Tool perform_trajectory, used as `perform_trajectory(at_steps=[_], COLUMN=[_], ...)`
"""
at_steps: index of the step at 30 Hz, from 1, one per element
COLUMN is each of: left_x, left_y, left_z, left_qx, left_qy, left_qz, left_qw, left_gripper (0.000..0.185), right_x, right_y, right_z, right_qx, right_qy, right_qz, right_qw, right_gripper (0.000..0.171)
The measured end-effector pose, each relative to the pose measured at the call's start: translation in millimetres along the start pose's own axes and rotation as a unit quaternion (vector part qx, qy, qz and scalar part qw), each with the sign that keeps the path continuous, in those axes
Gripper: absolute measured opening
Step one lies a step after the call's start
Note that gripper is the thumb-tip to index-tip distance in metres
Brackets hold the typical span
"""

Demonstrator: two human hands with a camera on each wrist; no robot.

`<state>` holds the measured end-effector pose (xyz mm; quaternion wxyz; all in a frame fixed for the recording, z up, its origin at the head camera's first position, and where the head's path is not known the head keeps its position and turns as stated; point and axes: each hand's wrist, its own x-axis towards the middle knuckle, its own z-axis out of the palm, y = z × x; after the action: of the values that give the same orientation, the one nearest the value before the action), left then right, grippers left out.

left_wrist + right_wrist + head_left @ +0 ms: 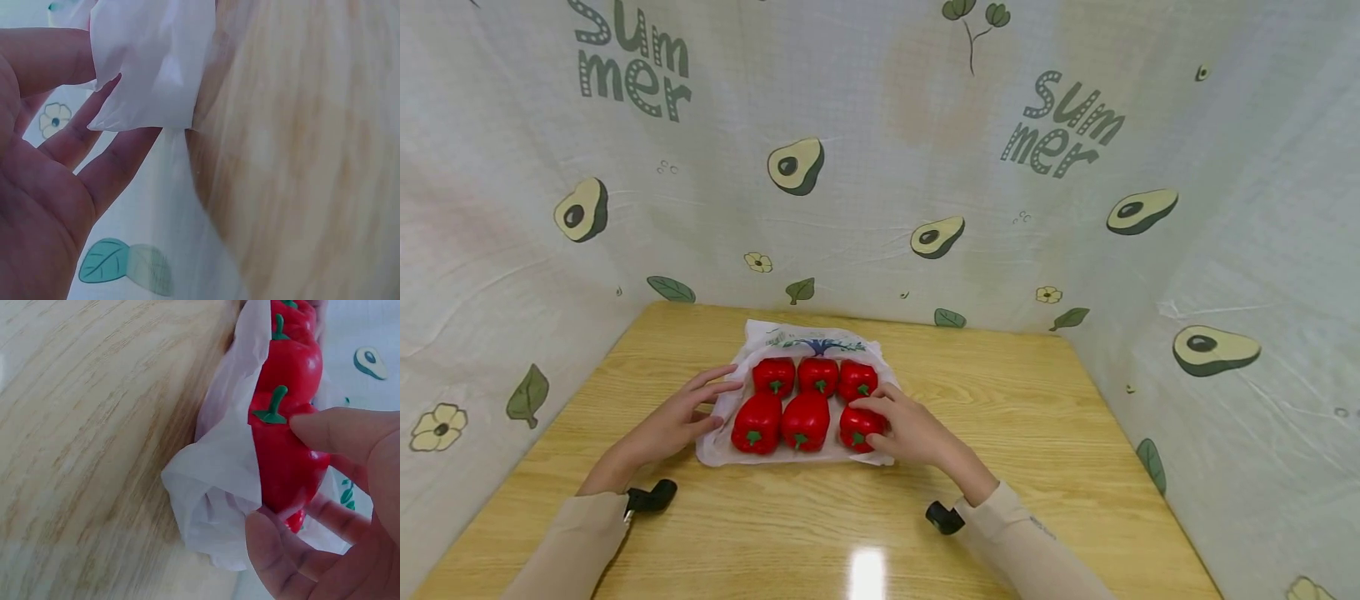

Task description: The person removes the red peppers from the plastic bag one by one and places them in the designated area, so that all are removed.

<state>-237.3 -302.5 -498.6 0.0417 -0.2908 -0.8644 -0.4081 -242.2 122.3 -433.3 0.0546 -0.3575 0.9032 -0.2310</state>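
Several red bell peppers with green stems lie in two rows on a sheet of white paper (718,450) printed with a blue tree. My right hand (910,425) grips the front right bell pepper (855,423) at its side. In the right wrist view, thumb and fingers spread around that pepper (290,465), close to its green stem. At the paper's left edge is my left hand (673,421), its fingers spread and lightly bent, near the front left bell pepper (756,423). White paper (156,69) hides those fingertips in the left wrist view.
The wooden table (1000,383) extends on both sides of the paper and in front of it. Behind and beside the table hangs a pale cloth (865,192) printed with avocados, leaves and lettering. Black camera mounts (652,497) sit at both wrists.
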Motion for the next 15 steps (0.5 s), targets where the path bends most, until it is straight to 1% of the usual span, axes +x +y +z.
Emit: perform_trajectory(at_steps=[3,10,15], left_x=[0.1,-0.1,-0.4], left_y=[-0.4,-2.1,-1.8], left_z=[0.6,1.2,0.1], left_qx=[-0.001,0.000,0.000], left_qy=[0.002,0.000,0.003], left_qz=[0.004,0.013,0.015], left_qw=[1.0000,0.9999,0.9999], left_gripper=[0.060,0.060,0.061], right_x=[-0.2,-1.0,-1.8], right_y=[1.5,1.5,3.0], right_z=[2.5,6.9,5.4], right_qx=[0.006,-0.005,0.007], right_qy=[0.003,0.019,0.018], right_qz=[-0.003,-0.011,-0.009], right_qw=[1.000,1.000,1.000], right_gripper=[0.052,0.051,0.051])
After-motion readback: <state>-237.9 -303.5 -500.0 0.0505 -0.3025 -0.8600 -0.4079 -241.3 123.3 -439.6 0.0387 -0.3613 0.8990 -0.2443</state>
